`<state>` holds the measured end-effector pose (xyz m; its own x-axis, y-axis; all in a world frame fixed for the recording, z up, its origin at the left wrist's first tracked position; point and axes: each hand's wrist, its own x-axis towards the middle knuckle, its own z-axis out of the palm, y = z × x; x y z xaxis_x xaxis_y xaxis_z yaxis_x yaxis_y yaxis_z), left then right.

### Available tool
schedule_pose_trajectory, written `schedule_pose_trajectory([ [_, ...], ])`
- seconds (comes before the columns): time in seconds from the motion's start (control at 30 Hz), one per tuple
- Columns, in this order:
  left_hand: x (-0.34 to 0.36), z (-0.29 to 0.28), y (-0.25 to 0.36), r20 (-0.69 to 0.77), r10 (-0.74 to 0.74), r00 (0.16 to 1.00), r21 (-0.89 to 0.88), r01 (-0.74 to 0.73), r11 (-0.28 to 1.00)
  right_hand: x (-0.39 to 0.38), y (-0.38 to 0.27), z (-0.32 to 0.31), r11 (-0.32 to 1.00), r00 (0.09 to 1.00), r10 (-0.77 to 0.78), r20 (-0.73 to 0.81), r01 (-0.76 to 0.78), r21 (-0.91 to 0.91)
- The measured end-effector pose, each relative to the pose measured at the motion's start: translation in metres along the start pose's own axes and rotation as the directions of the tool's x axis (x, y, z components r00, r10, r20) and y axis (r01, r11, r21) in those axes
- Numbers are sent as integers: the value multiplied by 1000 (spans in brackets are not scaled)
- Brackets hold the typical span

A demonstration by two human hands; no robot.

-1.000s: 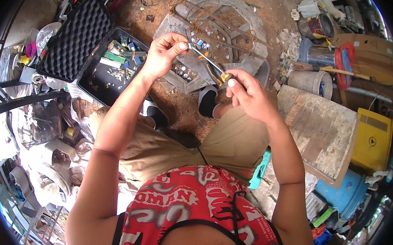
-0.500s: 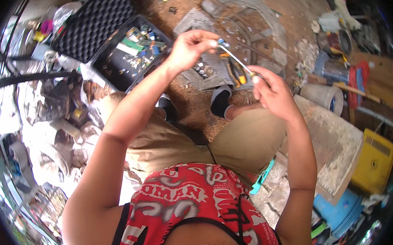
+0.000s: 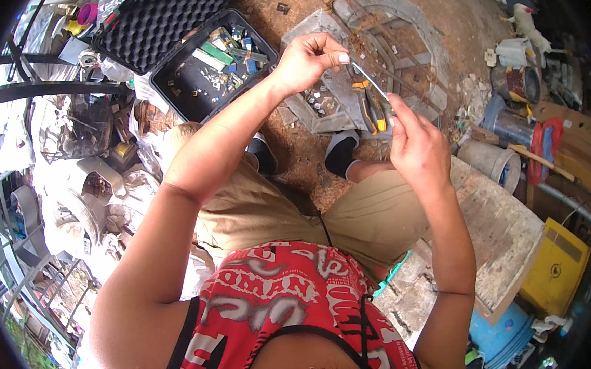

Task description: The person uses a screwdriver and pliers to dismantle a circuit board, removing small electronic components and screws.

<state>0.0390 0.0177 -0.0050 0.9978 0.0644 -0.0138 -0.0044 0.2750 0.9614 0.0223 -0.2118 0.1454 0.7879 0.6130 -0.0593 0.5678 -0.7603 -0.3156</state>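
My right hand [image 3: 418,144] is closed around the handle end of a thin screwdriver [image 3: 370,79], whose slim metal shaft points up and left. The screwdriver's tip reaches the fingertips of my left hand [image 3: 309,61]. Thumb and fingers of that hand are pinched together, and whatever small piece they grip is mostly hidden. Below the shaft, pliers with yellow and black handles [image 3: 372,114] lie on a grey slab [image 3: 327,121]. Nearer my left forearm is an open black case [image 3: 171,97], holding green and blue small circuit-board-like pieces [image 3: 215,55] and loose bits.
The case's foam-lined lid [image 3: 159,21] leans open at far left. My feet [image 3: 342,153] are on the brown dirt floor. At right are a grey bucket [image 3: 490,160], a worn board [image 3: 494,229], a yellow box [image 3: 557,268] and a blue tub [image 3: 504,329]. Clutter crowds the left side.
My view has shifted slightly, moving the scene. Both hands stay together at the screwdriver. A small bluish piece seen at my left fingertips before is now mostly hidden.
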Motion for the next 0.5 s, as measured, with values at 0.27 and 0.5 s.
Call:
schedule_pose_trajectory([
  [0.27,-5,0,9,192,-28,981,-115,51,992,3,34,-17,663,884,149,443,-422,619],
  [0.5,-5,5,-5,63,15,998,-81,-10,997,-1,16,-1,1000,1000,1,-29,0,30],
])
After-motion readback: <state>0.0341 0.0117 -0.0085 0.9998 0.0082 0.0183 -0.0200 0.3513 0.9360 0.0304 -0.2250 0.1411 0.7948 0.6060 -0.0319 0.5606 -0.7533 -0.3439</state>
